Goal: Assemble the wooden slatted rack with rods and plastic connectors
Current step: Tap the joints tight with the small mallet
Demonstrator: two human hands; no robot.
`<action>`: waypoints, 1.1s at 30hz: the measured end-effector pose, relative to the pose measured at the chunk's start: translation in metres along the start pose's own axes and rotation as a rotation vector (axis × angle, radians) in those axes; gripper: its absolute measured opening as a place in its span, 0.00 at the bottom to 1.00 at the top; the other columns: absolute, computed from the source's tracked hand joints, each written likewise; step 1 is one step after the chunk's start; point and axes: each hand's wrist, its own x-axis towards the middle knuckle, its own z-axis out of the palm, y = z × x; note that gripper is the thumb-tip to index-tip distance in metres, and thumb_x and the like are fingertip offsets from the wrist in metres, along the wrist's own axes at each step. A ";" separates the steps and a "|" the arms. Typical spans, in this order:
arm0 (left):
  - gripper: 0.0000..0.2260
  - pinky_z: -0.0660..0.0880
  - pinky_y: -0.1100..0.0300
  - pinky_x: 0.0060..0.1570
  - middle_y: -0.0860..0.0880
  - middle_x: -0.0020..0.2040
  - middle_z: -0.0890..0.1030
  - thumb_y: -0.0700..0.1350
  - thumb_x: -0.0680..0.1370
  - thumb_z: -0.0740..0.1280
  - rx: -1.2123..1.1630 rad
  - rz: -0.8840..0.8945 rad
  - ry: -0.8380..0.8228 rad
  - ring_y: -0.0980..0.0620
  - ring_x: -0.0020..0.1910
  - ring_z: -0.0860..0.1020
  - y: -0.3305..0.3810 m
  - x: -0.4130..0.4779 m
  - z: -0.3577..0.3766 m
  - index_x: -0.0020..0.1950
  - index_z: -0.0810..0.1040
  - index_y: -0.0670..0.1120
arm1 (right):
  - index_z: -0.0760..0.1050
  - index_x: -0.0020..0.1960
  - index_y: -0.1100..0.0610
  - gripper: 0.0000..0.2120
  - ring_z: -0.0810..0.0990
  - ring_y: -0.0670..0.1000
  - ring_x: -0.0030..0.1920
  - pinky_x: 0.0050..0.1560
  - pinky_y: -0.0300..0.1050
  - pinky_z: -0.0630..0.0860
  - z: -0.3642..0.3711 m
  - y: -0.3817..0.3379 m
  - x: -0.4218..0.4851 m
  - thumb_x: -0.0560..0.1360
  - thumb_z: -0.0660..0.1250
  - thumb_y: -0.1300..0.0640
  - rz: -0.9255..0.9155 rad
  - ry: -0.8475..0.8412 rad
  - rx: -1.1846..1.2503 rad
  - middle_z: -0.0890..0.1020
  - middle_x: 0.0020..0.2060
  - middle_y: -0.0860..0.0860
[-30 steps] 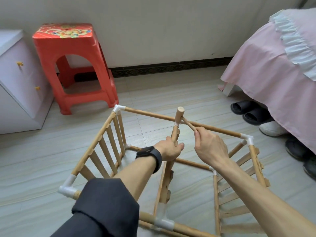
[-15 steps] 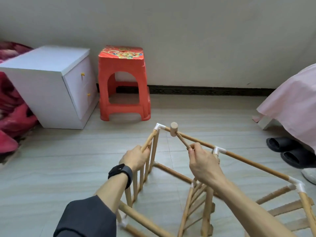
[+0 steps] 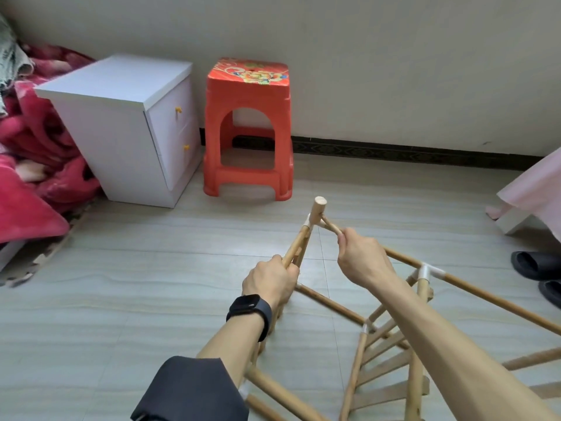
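Note:
The wooden slatted rack (image 3: 391, 338) stands on the floor in front of me, its rods joined by white plastic connectors (image 3: 426, 273). My left hand (image 3: 270, 284) grips an upright rod (image 3: 299, 241) of the near slatted panel, just below its top end. My right hand (image 3: 361, 258) pinches a thin rod (image 3: 331, 226) that meets that upright at a white connector (image 3: 310, 221) near the rod's round tip. A second slatted panel (image 3: 385, 375) leans lower right. My forearms hide part of the frame.
A red plastic stool (image 3: 249, 129) and a white drawer cabinet (image 3: 127, 126) stand against the wall ahead. A pink blanket (image 3: 33, 165) is piled at the left. A pink bed cover (image 3: 537, 183) and black slippers (image 3: 537, 268) are at the right edge.
My view has swung left, bringing the cabinet and blanket into sight. The rack has turned with it. Both hands keep their hold on the rods at the top corner.

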 end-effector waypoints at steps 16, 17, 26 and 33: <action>0.13 0.71 0.54 0.43 0.48 0.42 0.77 0.52 0.80 0.54 0.033 0.019 0.022 0.44 0.43 0.77 0.000 0.004 0.002 0.53 0.75 0.48 | 0.66 0.49 0.57 0.14 0.75 0.56 0.29 0.28 0.48 0.67 -0.010 -0.008 0.006 0.87 0.48 0.51 -0.141 0.277 0.160 0.76 0.31 0.54; 0.13 0.72 0.54 0.42 0.48 0.42 0.78 0.52 0.80 0.54 0.029 0.020 0.020 0.44 0.43 0.77 0.000 0.005 0.002 0.53 0.75 0.48 | 0.66 0.49 0.57 0.14 0.74 0.55 0.29 0.27 0.47 0.66 -0.008 -0.007 0.005 0.87 0.49 0.52 -0.155 0.295 0.189 0.76 0.31 0.54; 0.12 0.74 0.53 0.43 0.47 0.43 0.79 0.52 0.80 0.54 0.056 0.039 0.024 0.44 0.43 0.77 0.002 0.010 0.004 0.52 0.75 0.48 | 0.68 0.52 0.55 0.15 0.74 0.54 0.35 0.31 0.49 0.66 -0.019 -0.002 0.001 0.86 0.48 0.47 -0.021 -0.049 0.022 0.77 0.38 0.55; 0.14 0.76 0.53 0.44 0.49 0.45 0.80 0.58 0.80 0.56 0.021 0.083 -0.073 0.46 0.44 0.79 0.022 0.035 -0.004 0.52 0.76 0.52 | 0.71 0.48 0.50 0.14 0.79 0.54 0.31 0.33 0.55 0.76 -0.031 0.022 -0.083 0.85 0.51 0.45 0.027 0.015 0.190 0.81 0.33 0.52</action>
